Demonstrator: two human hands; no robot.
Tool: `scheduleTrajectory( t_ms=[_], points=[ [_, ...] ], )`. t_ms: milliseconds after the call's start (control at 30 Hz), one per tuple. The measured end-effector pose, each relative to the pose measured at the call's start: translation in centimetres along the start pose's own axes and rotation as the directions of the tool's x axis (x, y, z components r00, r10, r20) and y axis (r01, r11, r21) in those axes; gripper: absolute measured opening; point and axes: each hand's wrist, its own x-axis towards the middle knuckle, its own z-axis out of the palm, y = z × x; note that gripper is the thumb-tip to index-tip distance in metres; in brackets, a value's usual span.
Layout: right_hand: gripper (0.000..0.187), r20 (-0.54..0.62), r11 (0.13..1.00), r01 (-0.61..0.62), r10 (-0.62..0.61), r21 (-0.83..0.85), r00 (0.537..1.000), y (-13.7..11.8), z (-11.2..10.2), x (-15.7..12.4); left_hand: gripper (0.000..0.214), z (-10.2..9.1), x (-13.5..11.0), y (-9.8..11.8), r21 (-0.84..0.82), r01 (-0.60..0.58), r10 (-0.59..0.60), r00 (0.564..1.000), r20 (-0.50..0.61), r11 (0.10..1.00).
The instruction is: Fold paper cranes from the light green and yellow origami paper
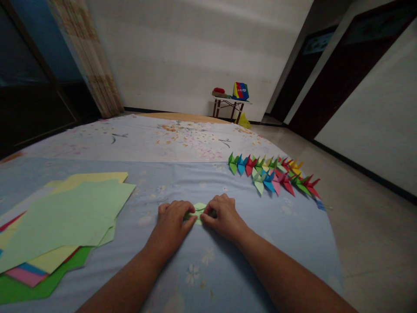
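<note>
A small, partly folded piece of light green paper (198, 210) lies on the blue flowered sheet (202, 256) in front of me. My left hand (172, 222) has its fingers curled and pinches the paper's left side. My right hand (222, 216) is curled too and pinches the paper's right side. Both hands rest on the sheet, and most of the paper is hidden between the fingers.
A loose stack of coloured paper squares (61, 221), pale green on top, lies at the left. Several folded paper cranes (273, 176) in mixed colours sit in rows at the right. The bed edge drops to a tiled floor (368, 226) on the right. A small table (230, 104) stands by the far wall.
</note>
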Motion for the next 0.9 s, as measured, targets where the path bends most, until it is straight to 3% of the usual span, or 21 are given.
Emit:
scheduleTrajectory(
  t_ms=[100,267,367,900],
  points=[
    [0.012,0.004,1.0,-0.022,0.022,0.005,1.0,0.0,0.0,0.0,0.009,-0.3,0.0,-0.1,0.011,-0.034,0.034,0.999,0.024,0.999],
    [0.011,0.021,0.999,-0.034,0.034,-0.024,0.999,0.0,-0.1,0.0,0.025,-1.2,-0.4,-0.1,0.113,-0.232,0.221,0.969,0.108,0.966],
    [0.01,0.027,0.999,-0.027,0.028,-0.026,0.999,0.0,0.0,0.0,0.03,-1.6,-0.6,-0.1,0.197,-0.294,0.268,0.952,0.148,0.935],
    [0.008,-0.022,0.997,-0.081,0.081,-0.016,0.996,0.9,-0.8,-0.1,0.038,-0.8,-1.4,1.4,0.323,-0.294,0.219,0.943,0.249,0.899]
  ],
)
